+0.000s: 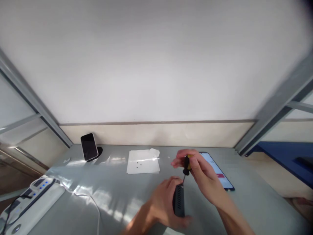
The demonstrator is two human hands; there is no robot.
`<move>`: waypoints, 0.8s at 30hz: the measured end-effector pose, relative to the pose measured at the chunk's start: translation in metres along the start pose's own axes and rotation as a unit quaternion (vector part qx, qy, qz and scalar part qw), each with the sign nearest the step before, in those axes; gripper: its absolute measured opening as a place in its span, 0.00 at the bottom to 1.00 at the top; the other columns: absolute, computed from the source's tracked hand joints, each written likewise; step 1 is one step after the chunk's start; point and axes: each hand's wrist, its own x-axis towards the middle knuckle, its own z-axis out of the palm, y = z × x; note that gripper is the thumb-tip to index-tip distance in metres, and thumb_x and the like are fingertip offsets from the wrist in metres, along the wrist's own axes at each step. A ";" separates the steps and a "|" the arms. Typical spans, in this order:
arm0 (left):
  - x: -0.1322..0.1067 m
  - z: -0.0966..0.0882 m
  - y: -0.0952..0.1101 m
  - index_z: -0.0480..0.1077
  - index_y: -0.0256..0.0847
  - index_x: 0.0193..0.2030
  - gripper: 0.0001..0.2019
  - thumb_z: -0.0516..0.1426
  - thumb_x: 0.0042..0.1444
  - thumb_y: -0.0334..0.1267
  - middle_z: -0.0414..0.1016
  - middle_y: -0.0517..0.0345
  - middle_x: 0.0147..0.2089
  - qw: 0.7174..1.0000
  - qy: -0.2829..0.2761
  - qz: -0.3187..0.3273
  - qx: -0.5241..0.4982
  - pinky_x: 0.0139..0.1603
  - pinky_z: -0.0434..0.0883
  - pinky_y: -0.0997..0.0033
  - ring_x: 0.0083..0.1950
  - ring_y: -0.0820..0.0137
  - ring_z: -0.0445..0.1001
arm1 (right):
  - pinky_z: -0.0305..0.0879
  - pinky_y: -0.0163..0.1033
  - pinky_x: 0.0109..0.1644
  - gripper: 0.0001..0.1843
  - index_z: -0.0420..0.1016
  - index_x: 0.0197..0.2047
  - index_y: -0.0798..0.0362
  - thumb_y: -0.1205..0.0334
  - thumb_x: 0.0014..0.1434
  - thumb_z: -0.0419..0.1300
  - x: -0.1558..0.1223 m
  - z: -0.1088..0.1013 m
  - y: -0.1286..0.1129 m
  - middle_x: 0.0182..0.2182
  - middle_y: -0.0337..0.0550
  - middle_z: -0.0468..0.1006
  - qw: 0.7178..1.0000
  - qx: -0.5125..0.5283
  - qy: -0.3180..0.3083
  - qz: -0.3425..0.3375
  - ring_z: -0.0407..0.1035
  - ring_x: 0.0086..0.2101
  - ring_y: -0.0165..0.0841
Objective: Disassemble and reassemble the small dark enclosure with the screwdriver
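Note:
My left hand [163, 204] is closed around a small black ribbed device [178, 199] that stands on edge on the grey table [117, 195]. My right hand [198, 171] grips a screwdriver [186, 164] with a black and yellow handle. Its thin shaft points down onto the top of the black device. Both hands sit at the lower middle of the view.
A white paper sheet [143, 161] with tiny dark screws lies behind the hands. A lit phone [218, 173] lies flat at the right. Another phone [89, 147] stands on a holder at the back left. A white power strip [29, 202] with a cable is at the left edge.

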 end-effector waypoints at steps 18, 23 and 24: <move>-0.001 0.002 -0.001 0.58 0.42 0.64 0.46 0.70 0.39 0.51 0.71 0.43 0.61 1.000 0.002 0.004 0.000 0.63 0.72 0.46 0.58 0.48 0.74 | 0.65 0.40 0.38 0.15 0.72 0.53 0.42 0.45 0.76 0.50 -0.001 0.003 0.010 0.35 0.40 0.71 0.999 0.034 0.022 -0.018 0.66 0.33 0.34; 0.000 0.001 0.001 0.57 0.43 0.63 0.45 0.70 0.39 0.51 0.72 0.45 0.58 1.000 -0.002 -0.021 -0.007 0.61 0.73 0.47 0.55 0.50 0.75 | 0.70 0.41 0.39 0.10 0.71 0.49 0.44 0.48 0.72 0.60 0.002 0.001 0.005 0.40 0.42 0.77 0.999 0.037 0.005 -0.021 0.74 0.35 0.35; 0.000 0.001 0.002 0.57 0.43 0.63 0.46 0.70 0.39 0.51 0.72 0.46 0.58 1.000 -0.003 -0.025 -0.009 0.61 0.73 0.46 0.55 0.50 0.75 | 0.69 0.39 0.36 0.09 0.70 0.48 0.43 0.50 0.71 0.62 0.002 0.002 0.006 0.38 0.39 0.77 0.999 0.040 0.014 -0.023 0.72 0.32 0.33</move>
